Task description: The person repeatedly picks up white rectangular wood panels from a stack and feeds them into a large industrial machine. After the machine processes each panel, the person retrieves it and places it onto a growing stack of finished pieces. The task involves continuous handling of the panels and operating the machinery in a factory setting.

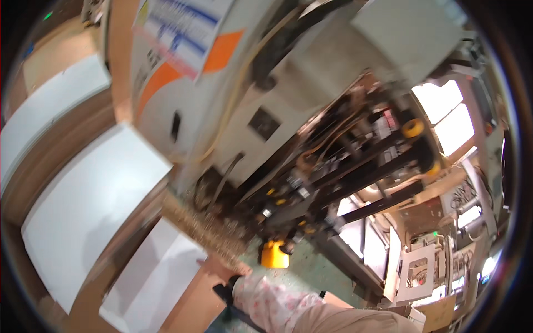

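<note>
My right hand (217, 268) reaches in from the lower right, its sleeve printed with pink flowers at the cuff. The fingers look stretched out and apart, blurred by motion. Their tips are at the corner of a stack of white panels (152, 277); whether they touch it I cannot tell. Something black (225, 291) is at the wrist. Just beyond the hand stands a yellow box-shaped part (275, 254) at the foot of a machine. My left hand does not show.
More white panels (97, 205) lie stacked to the left. A large grey machine (311, 72) with an orange stripe fills the far side, its dark rails (366, 172) running to the right. Sawdust-like debris (208, 233) covers the floor by its base. Bright windows (447, 114) are at the right.
</note>
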Available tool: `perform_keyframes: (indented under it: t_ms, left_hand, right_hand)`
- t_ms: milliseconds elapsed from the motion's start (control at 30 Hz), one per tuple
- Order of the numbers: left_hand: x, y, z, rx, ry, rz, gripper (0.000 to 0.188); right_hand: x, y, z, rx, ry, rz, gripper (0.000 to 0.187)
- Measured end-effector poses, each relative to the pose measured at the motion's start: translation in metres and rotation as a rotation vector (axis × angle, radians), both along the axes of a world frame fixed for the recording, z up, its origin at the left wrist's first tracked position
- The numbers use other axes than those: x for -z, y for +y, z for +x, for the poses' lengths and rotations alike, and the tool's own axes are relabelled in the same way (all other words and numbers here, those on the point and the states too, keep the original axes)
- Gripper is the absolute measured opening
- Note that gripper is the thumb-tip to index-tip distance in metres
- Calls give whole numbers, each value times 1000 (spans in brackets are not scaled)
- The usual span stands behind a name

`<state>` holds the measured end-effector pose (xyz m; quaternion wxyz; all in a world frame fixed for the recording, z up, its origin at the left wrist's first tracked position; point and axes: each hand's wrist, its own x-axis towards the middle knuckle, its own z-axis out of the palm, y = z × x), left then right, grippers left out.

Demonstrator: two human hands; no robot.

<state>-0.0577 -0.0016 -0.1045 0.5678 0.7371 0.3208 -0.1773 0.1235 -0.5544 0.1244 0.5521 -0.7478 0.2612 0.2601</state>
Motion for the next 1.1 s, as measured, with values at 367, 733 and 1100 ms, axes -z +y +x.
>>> perform_keyframes:
  t_ms: [367,733,1100]
  left_hand:
    - [-98,-69,46,-186,55,423,24]
    - [-130,-84,60,-336,50,358,19]
    - [-138,-75,68,-358,176,294,19]
  right_hand:
    - [98,12,-5,413,42,-110,48]
    - [65,15,-15,473,-33,-101,36]
    - [49,19,-18,190,-366,-533,36]
